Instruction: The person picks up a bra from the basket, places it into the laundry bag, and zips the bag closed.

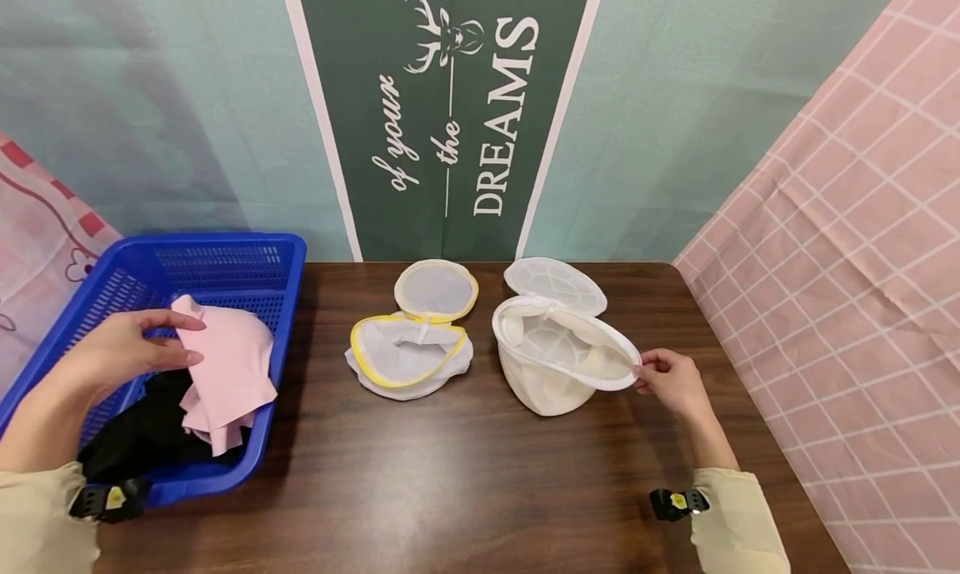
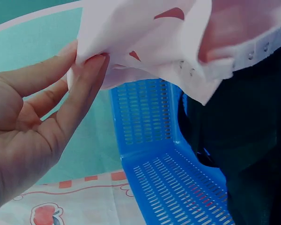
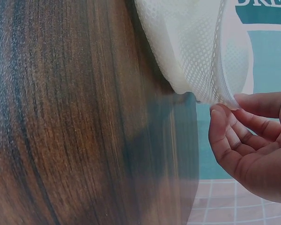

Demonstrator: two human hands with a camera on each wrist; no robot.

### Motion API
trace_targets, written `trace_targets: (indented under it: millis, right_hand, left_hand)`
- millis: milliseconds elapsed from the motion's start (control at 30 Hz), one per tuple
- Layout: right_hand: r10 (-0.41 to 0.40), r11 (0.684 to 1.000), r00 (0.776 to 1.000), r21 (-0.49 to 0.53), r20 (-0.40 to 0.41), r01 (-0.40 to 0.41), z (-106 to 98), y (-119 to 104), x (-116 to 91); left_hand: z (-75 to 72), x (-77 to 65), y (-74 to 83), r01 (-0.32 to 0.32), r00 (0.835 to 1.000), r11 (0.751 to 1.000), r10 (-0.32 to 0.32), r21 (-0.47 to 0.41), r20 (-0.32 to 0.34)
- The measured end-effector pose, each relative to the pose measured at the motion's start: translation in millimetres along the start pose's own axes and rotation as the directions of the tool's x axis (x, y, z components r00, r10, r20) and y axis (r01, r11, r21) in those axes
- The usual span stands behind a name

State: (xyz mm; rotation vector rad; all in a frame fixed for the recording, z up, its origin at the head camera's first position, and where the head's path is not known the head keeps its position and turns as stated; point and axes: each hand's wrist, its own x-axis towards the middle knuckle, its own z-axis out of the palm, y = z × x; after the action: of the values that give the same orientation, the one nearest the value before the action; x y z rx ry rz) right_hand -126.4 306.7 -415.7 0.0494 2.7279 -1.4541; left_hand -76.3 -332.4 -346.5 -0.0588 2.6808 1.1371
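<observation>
Nearest me, a cream sleeve [image 1: 45, 524] fills the lower left corner; the brown table [image 1: 450, 491] spreads across the bottom. At left stands a blue basket [image 1: 288, 307], right of centre a white mesh bag [image 1: 543, 391], its edge pinched by the right hand [image 1: 675, 381], and over the basket, mid-left, pink cloth [image 1: 231, 349] clamped in the fingers of the left hand [image 1: 135, 351].

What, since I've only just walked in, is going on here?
A person's left hand pinches pink cloth over a blue basket, where black cloth lies. Their right hand holds an open white bag by its edge. A yellow-rimmed bag, also open, lies to its left on the table.
</observation>
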Motion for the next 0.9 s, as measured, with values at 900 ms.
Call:
trace_targets:
  millis: [900]
  right_hand:
    - [0.017,1.000,1.000,-0.009,-0.003,-0.017,2,-6,0]
  left_hand:
    - [-0.2,3.3,14.7,0.247,0.948,0.941,-0.284,-0.229,-0.146]
